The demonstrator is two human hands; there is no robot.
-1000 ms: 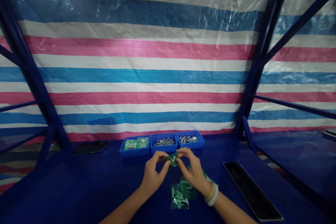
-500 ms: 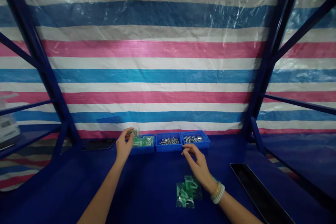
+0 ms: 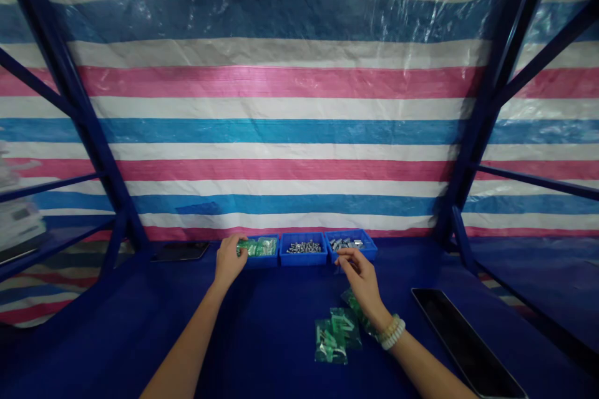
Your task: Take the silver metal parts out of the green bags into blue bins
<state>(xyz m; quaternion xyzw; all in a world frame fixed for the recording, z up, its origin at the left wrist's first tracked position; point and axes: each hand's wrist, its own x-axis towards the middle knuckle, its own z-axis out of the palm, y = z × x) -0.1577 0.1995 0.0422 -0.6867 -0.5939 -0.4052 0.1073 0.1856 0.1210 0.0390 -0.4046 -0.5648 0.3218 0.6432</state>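
Observation:
My left hand [image 3: 231,260] is at the left end of a blue bin [image 3: 262,264] of small clear packets with green contents [image 3: 262,246]. Its thumb and fingers are a little apart over the packets there, and it partly hides them. My right hand [image 3: 362,277] hovers at the front of the right blue bin [image 3: 369,253], which has small silvery metal pieces [image 3: 345,244]. Its fingertips are pinched together; what they hold, if anything, is too small to make out. Below it lie several green packets [image 3: 331,343] on the blue table, one partly behind my right wrist.
A middle blue bin [image 3: 303,260] has many small metal parts [image 3: 304,247]. On the right lies a long black flat device [image 3: 463,340]; a dark flat device [image 3: 181,252] lies at the back left. Blue frame posts [image 3: 486,106] and a striped sheet [image 3: 290,168] stand behind.
My left hand has come down onto the bin; the clear packet it held up no longer shows separately. My right hand's fingers have drawn closer together. The view has shifted slightly.

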